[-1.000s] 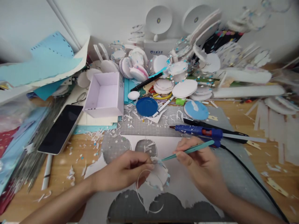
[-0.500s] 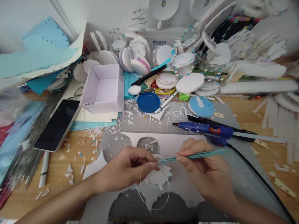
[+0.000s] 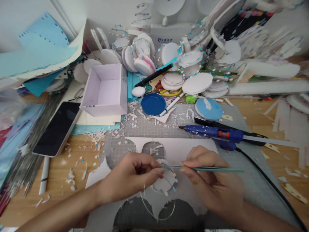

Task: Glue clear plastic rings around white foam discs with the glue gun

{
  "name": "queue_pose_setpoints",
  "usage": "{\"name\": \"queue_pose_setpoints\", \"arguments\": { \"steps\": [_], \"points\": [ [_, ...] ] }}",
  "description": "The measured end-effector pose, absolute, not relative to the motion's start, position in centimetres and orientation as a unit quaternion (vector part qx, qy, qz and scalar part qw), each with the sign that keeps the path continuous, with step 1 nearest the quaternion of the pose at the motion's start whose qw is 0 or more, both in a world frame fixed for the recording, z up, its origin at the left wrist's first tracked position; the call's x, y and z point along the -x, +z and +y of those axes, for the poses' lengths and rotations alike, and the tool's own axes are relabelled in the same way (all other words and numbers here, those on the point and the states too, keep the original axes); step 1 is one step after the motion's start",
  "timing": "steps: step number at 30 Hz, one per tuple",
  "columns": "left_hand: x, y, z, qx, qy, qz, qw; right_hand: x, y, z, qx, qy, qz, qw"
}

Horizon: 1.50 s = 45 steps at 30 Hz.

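My left hand (image 3: pixel 131 177) is closed, pinching a thin wire ring (image 3: pixel 158 198) and a small white disc (image 3: pixel 165 182) with ragged paper edges. My right hand (image 3: pixel 212 180) is closed on teal tweezers (image 3: pixel 207 168), held almost level, with their tips at the disc's top edge next to my left fingertips. Both hands hover over a white sheet (image 3: pixel 183 149) with round holes cut out, which lies on a grey cutting mat (image 3: pixel 149 129).
A blue glue gun (image 3: pixel 212 132) with a black cord lies just beyond my right hand. A blue lid (image 3: pixel 153 104), a white open box (image 3: pixel 105 91), a phone (image 3: pixel 58 129), piles of white discs (image 3: pixel 196 83) and paper scraps crowd the wooden desk.
The tweezers have tilted from pointing up-right to nearly level. The wire ring has swung lower and closed into a fuller loop. The view has shifted slightly downward.
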State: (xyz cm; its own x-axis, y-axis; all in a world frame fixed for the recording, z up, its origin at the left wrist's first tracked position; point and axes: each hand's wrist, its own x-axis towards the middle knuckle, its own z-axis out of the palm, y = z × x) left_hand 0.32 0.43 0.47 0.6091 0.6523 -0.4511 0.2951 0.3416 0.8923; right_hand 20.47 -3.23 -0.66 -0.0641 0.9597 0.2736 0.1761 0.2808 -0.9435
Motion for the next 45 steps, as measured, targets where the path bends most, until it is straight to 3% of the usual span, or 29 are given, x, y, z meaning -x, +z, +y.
{"name": "queue_pose_setpoints", "arguments": {
  "steps": [20, 45],
  "points": [
    [-0.38, 0.77, -0.22, -0.648, 0.166, 0.409, 0.621, -20.04, -0.44, -2.99, 0.473, 0.449, -0.537, 0.535],
    [0.17, 0.41, -0.44, -0.727, 0.183, 0.382, 0.540, -20.25, -0.77, -2.80, 0.495, 0.551, -0.448, 0.501]
  ]
}}
